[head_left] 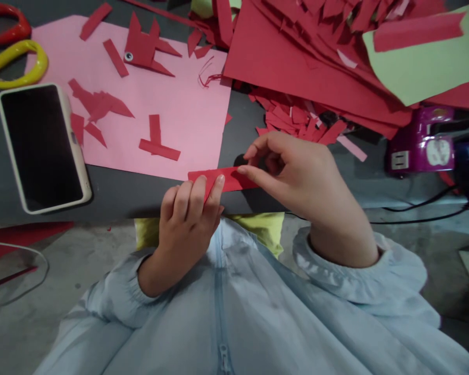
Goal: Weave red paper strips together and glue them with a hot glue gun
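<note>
A short red paper strip (230, 179) is held flat over the front edge of the dark table (121, 192). My left hand (187, 219) pinches its left end with curled fingers. My right hand (296, 177) grips its right end between thumb and fingers. Both wrists come out of light blue jacket sleeves.
A pink sheet (179, 104) with red paper cut-outs and a red paper fish (146, 47) lies behind. A phone (42, 146) sits at the left near yellow and red scissor handles (15, 62). Red sheets and scraps (316, 62) pile at the back right, beside a purple device (421, 146).
</note>
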`<state>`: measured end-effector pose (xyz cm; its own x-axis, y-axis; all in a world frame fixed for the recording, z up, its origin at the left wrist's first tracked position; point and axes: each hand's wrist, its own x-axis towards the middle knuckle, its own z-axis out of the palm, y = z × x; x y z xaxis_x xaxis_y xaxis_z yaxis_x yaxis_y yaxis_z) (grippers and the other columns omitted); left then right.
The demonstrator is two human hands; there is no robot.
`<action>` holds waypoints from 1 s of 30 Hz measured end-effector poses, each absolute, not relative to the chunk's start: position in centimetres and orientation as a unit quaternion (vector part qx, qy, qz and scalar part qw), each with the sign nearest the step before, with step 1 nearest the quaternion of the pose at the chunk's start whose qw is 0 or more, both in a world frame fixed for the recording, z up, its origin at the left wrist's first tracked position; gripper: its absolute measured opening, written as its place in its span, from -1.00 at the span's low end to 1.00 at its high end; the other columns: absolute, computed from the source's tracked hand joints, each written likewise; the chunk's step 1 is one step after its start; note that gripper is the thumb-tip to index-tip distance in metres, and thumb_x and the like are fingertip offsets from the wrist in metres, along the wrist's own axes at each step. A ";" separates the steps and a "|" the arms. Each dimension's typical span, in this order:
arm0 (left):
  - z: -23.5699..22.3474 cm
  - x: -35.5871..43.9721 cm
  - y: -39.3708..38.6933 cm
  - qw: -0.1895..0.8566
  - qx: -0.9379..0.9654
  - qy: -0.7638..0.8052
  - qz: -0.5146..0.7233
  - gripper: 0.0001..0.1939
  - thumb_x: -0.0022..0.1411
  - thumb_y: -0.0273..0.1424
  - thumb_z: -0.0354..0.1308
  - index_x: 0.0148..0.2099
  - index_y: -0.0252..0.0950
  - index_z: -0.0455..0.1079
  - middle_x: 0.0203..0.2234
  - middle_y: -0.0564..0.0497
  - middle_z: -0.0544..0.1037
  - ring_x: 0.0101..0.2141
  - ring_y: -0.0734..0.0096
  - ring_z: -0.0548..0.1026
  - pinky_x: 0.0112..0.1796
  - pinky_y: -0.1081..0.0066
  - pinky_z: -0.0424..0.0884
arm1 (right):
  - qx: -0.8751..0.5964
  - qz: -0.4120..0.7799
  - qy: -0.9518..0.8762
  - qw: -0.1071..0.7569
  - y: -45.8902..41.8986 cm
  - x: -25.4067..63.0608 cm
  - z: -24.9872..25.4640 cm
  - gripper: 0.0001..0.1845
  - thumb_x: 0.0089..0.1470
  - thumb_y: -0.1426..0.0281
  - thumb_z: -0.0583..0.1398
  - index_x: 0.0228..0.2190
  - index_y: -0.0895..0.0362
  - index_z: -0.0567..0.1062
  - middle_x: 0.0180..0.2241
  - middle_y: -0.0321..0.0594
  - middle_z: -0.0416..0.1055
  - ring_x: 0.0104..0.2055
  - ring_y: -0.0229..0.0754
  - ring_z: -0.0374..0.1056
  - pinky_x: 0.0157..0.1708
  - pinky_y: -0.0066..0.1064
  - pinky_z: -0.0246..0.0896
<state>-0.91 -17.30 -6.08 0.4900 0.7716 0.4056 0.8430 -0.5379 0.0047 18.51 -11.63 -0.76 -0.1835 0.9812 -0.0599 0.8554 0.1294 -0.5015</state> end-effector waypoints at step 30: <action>-4.3 -1.1 -17.2 0.047 -0.862 -0.479 -0.161 -0.56 0.33 -0.27 0.11 0.17 -0.39 0.39 -0.08 -0.19 0.57 -0.09 0.17 0.46 -0.05 0.23 0.27 | -0.599 0.293 -0.730 0.151 -10.5 16.8 -1.2 -0.88 0.02 0.37 0.28 -0.35 0.10 0.45 -0.43 -0.28 0.50 -0.43 -0.23 0.37 -0.43 -0.41 0.14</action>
